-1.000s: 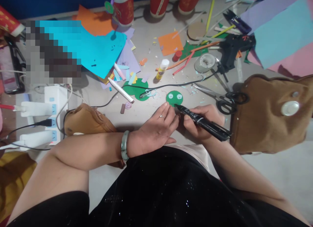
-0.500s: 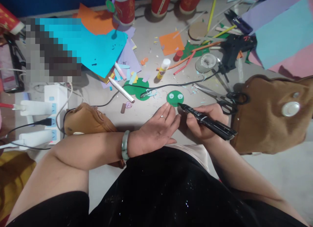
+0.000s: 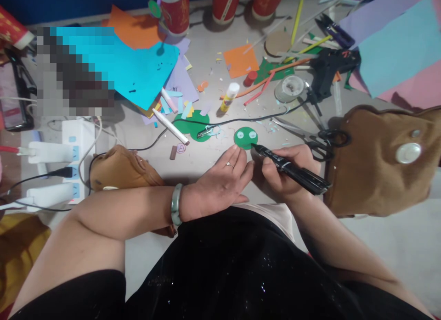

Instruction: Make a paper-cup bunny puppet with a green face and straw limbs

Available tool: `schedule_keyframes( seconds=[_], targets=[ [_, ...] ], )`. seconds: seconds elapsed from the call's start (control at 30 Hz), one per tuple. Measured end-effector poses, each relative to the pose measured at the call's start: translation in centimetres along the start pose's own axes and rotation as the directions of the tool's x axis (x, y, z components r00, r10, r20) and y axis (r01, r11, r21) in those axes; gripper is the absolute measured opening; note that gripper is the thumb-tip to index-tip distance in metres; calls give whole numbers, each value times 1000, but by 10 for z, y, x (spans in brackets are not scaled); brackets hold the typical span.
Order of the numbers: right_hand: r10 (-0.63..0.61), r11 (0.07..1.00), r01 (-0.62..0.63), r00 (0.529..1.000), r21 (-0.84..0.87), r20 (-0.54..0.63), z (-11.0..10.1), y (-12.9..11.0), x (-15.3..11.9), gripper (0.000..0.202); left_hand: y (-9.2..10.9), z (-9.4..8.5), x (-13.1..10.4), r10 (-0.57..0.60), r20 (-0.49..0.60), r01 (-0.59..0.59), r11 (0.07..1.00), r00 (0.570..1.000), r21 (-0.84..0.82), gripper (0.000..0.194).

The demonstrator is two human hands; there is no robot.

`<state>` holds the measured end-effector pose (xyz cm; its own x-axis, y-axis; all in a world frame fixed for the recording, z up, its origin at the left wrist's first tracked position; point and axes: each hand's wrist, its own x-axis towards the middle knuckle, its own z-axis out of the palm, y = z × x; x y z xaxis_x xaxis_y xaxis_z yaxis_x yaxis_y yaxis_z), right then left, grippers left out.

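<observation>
In the head view, a bright green round paper cutout with two pale paper eyes [image 3: 245, 143] lies flat on the light grey desk [image 3: 203, 159], just above the fingertips of the left hand [image 3: 220, 184]. That hand rests palm down, fingers extended and close together; its grip is open and has hold of nothing, though I cannot tell whether the fingertips touch the cutout's edge. A silver ring and a pale green bracelet are worn on it.

The right hand [image 3: 285, 184] has its grip closed around a thick black plastic marker [image 3: 291, 168], tilted with the tip at the cutout's lower right edge; contact is unclear.

Left of the cutout lies a larger lobed green paper piece [image 3: 196, 115], crossed by a thin black cable [image 3: 241, 121]. A yellow glue stick with a white end [image 3: 229, 98] stands above. To the right are black-handled metal scissors [image 3: 312, 141], beside a brown fabric bag [image 3: 372, 159].
</observation>
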<state>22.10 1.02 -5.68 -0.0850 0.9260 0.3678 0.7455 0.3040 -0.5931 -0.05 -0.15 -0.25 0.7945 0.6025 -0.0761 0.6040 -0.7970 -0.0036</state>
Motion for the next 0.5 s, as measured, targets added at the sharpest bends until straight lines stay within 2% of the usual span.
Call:
schedule_keyframes(
  seconds=[0.2,0.5],
  targets=[
    [77,997,-77,997,-26,-1,6,6,-7,31,-1,-2,2,6,36,-4,999,999,-35,102],
    [140,990,-139,990,-39,32,4,5,-7,27,0,-3,1,5,38,-5,1000,999,-12,103]
  ],
)
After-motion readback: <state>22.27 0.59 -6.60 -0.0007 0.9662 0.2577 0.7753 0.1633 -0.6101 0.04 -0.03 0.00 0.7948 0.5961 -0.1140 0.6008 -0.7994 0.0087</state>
